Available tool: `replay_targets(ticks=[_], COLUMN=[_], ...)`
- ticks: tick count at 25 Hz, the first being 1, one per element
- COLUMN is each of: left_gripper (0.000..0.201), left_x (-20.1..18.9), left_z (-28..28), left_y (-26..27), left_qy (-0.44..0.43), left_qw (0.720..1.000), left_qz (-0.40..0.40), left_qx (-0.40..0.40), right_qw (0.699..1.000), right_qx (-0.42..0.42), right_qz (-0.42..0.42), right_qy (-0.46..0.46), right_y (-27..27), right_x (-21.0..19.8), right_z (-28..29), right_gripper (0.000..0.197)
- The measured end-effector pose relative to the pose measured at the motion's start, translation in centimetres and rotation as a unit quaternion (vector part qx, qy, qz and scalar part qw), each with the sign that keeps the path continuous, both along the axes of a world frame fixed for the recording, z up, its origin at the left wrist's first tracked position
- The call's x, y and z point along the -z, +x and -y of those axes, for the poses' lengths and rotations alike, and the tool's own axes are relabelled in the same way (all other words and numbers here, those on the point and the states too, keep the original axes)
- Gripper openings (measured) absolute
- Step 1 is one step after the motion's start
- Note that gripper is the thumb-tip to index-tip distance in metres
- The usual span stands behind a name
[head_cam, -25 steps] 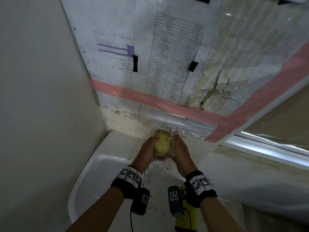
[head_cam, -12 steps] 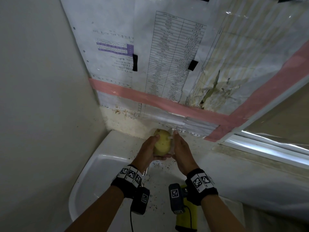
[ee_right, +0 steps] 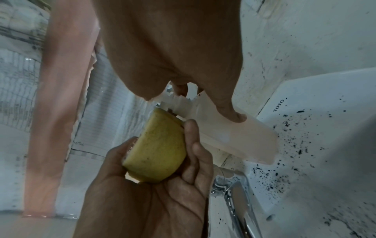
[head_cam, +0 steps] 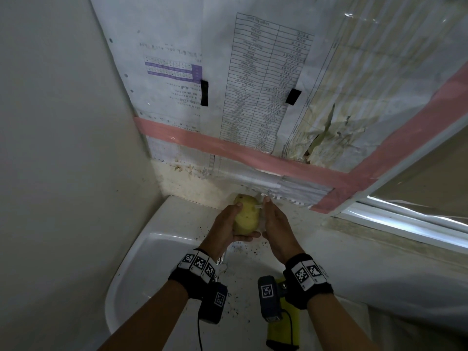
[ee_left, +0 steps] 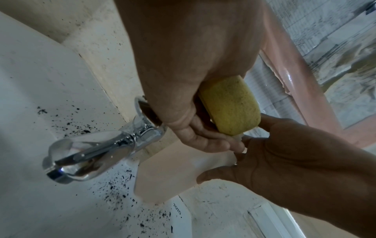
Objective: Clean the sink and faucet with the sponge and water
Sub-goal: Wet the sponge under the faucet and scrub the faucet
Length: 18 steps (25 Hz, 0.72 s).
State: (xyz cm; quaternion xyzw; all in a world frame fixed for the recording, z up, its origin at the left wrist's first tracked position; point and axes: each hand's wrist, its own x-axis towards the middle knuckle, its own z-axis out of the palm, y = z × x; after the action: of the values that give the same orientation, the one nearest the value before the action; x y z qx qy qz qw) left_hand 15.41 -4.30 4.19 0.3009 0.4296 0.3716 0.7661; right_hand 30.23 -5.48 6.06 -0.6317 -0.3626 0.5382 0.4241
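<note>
My left hand (head_cam: 228, 224) grips a yellow sponge (head_cam: 245, 216), also seen in the wrist views as the sponge (ee_left: 230, 106) (ee_right: 158, 151). Facing it, my right hand (head_cam: 276, 224) holds a translucent white bottle (ee_right: 234, 136) (ee_left: 162, 173), thumb pressed on its side and its ridged cap end against the sponge. Both hands hover over the back of the white sink (head_cam: 152, 262). The chrome faucet (ee_left: 91, 154) (ee_right: 234, 193) stands just below them. Dark specks dot the sink rim (ee_right: 325, 112) around the faucet.
A plain wall (head_cam: 63, 173) stands close on the left. Behind the sink, papers (head_cam: 253, 84) are taped up with pink tape (head_cam: 228, 148). A window frame (head_cam: 405, 224) runs along the right. A yellow object (head_cam: 281, 325) lies below my right wrist.
</note>
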Motion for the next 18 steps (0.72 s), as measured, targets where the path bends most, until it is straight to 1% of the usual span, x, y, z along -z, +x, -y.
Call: replay_targets(ticks=[2, 4, 6, 7, 9, 11, 14, 15, 16, 18], left_gripper=[0.048, 0.047, 0.051, 0.055, 0.06, 0.058, 0.047, 0.046, 0.049, 0.059], left_x=[0.2, 0.1, 0.0, -0.1, -0.4, -0.2, 0.1, 0.1, 0.0, 0.0], left_z=[0.0, 0.0, 0.0, 0.1, 0.2, 0.4, 0.7, 0.8, 0.9, 1.1], left_y=[0.0, 0.1, 0.1, 0.0, -0.3, -0.8, -1.7, -2.1, -2.5, -3.4], left_qy=[-0.005, -0.011, -0.012, -0.013, -0.007, 0.004, 0.013, 0.015, 0.016, 0.019], left_qw=[1.0, 1.0, 1.0, 1.0, 1.0, 1.0, 0.999, 0.999, 0.999, 0.999], left_qz=[0.002, -0.003, 0.003, 0.007, 0.012, 0.02, 0.036, 0.038, 0.037, 0.036], left_qx=[-0.002, -0.006, -0.008, -0.01, -0.009, -0.003, 0.003, 0.005, 0.006, 0.005], right_qw=[1.0, 0.999, 0.998, 0.998, 0.999, 0.999, 0.999, 0.998, 0.997, 0.996], right_qx=[0.005, 0.024, 0.033, 0.034, 0.035, 0.037, 0.05, 0.055, 0.057, 0.054], right_qz=[0.012, 0.031, 0.041, 0.037, 0.009, 0.001, 0.011, 0.018, 0.026, 0.042], right_qy=[0.014, 0.029, 0.034, 0.033, 0.014, -0.001, -0.014, -0.023, -0.034, -0.053], right_y=[-0.1, -0.4, -0.8, -0.9, -1.0, -1.1, -1.2, -1.2, -1.3, -1.1], right_x=[0.3, 0.6, 0.7, 0.6, -0.1, -0.8, -1.0, -1.1, -1.0, -0.7], right_z=[-0.1, 0.1, 0.2, 0.3, 0.6, 0.8, 0.8, 0.8, 0.8, 0.6], right_gripper=[0.063, 0.055, 0.061, 0.064, 0.061, 0.06, 0.064, 0.066, 0.07, 0.082])
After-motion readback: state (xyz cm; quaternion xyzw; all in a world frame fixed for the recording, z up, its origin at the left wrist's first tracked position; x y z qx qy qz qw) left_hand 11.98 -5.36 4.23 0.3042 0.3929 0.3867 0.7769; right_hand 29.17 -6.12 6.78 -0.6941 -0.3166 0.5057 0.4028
